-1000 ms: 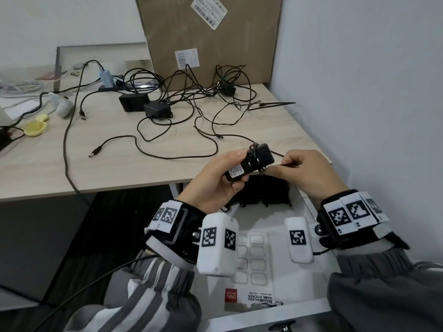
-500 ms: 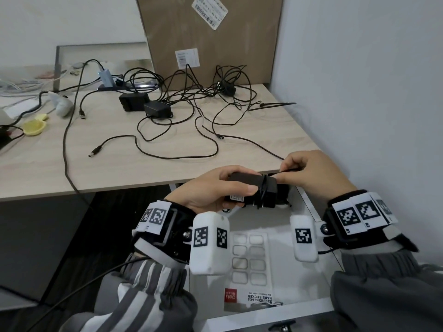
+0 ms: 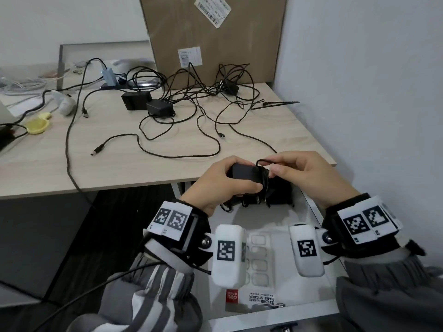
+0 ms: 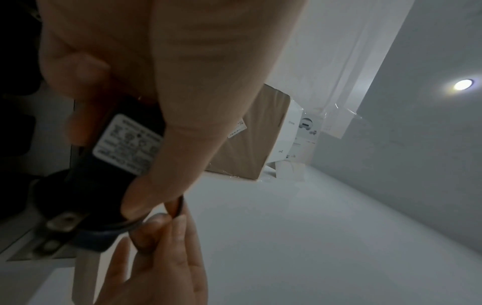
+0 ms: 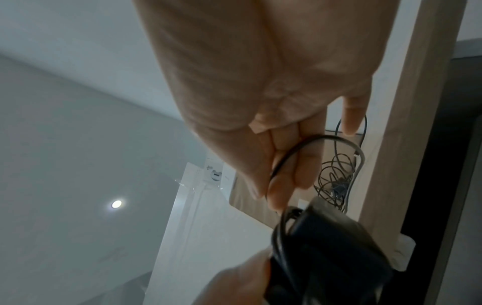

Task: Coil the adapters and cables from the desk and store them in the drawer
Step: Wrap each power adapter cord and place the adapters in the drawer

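Raised slightly since half second ago: black adapter (image 3: 242, 173), now held level above open drawer (image 3: 309, 305), at desk (image 3: 48, 168) front edge. Adapter body gripped by left hand (image 3: 223, 185), fingers curled round it; label and plug prongs seen in left wrist view. Cable (image 3: 266, 161) wound round adapter end, last loop pinched by right hand (image 3: 309, 176) between thumb and fingers. Loose cables and two adapters noted further back on desk, before cardboard box (image 3: 213, 39).

Left hand (image 3: 223, 183) curled in a grip, right hand (image 3: 309, 173) pinching with thumb and fingertips, both held close together.
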A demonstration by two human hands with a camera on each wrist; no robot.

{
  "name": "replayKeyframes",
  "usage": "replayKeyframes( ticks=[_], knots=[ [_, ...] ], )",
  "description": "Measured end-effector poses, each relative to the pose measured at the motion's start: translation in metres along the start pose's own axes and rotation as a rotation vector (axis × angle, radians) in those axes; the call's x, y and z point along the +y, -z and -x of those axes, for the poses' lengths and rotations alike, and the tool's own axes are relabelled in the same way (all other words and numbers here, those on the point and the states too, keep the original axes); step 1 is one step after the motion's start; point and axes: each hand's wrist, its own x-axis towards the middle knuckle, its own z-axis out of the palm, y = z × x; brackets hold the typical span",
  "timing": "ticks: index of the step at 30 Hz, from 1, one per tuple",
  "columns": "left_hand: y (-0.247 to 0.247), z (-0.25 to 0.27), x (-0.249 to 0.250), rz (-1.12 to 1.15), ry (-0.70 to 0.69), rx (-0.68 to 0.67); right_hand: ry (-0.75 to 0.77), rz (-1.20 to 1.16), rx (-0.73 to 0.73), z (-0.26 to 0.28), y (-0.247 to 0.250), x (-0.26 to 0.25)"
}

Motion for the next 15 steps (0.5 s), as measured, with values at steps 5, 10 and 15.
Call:
replayKeyframes(
  ticks=[5,10,15],
  knots=[
    [-0.003,-0.005,-0.003,0.018,-0.089,0.191,0.084,0.008,-0.07,0.002,-0.007,-0.004],
    [-0.008,-0.007,-0.007,0.135,-0.156,0.42,0.089,-0.049,-0.065,0.003,-0.011,-0.007],
    [-0.01,-0.01,-0.006,0.33,-0.162,0.553,0.112,-0.022,-0.099,0.002,-0.012,-0.004]
  ],
)
